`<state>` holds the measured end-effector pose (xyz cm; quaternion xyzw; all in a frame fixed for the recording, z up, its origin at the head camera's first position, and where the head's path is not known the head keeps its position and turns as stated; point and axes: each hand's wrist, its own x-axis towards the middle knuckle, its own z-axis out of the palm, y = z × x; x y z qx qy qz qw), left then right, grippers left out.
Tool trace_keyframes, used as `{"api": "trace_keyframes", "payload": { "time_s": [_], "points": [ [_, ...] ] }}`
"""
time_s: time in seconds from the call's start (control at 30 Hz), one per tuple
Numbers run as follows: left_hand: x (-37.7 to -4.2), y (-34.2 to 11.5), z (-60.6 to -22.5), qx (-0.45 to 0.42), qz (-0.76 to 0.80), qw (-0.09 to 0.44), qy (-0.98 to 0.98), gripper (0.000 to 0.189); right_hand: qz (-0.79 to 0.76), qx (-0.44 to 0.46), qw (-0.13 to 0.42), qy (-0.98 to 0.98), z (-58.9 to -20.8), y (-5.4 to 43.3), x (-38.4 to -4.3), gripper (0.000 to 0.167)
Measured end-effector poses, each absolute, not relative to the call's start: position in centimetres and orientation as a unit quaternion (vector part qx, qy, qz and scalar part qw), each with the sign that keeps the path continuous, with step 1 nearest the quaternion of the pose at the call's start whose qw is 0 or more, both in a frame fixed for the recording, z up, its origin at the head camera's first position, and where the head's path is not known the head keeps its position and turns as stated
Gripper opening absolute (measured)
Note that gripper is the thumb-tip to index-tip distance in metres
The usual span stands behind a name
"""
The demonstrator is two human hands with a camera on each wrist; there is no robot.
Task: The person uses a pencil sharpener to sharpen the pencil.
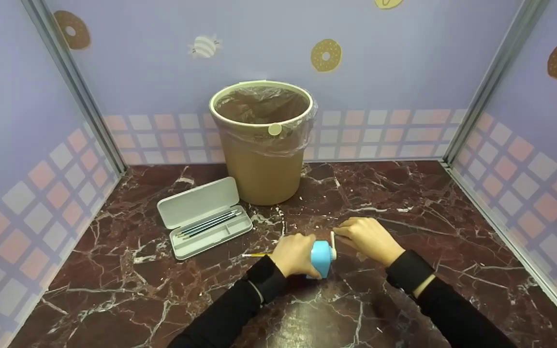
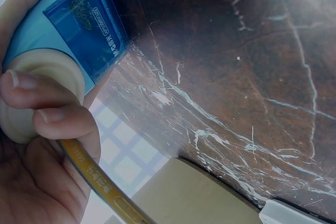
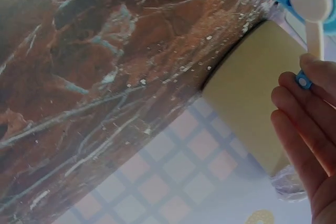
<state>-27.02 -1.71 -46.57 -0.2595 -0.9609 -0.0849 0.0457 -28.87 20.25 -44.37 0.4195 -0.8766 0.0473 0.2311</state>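
Note:
My left hand (image 1: 296,254) grips a light-blue crank pencil sharpener (image 1: 321,259) from its left side. In the left wrist view, the sharpener's dark-blue see-through drawer (image 2: 89,24) and round cream front (image 2: 47,66) show. A yellow pencil (image 2: 97,179) runs under two curled fingers toward that cream front, its tip hidden; in the head view the pencil's rear end sticks out left of the hand. My right hand (image 1: 366,238) pinches the blue knob (image 3: 303,80) at the end of the white crank arm (image 3: 314,40), its other fingers extended.
A tan lined trash bin (image 1: 264,164) stands at the back against the patterned wall. Left of it lies an open white pencil case (image 1: 211,241) with several pencils (image 1: 208,224) inside. Small light crumbs dot the dark marble tabletop (image 1: 114,290) near the bin.

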Motion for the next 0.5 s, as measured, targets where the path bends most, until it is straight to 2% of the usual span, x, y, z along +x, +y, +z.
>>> {"api": "trace_keyframes", "payload": {
  "time_s": [0.5],
  "points": [
    [-27.0,-1.7,-46.5,-0.259,-0.079,0.049,-0.961,0.067,0.053,0.417,0.164,-0.892,-47.5,19.9,-29.9,0.006]
  ]
}}
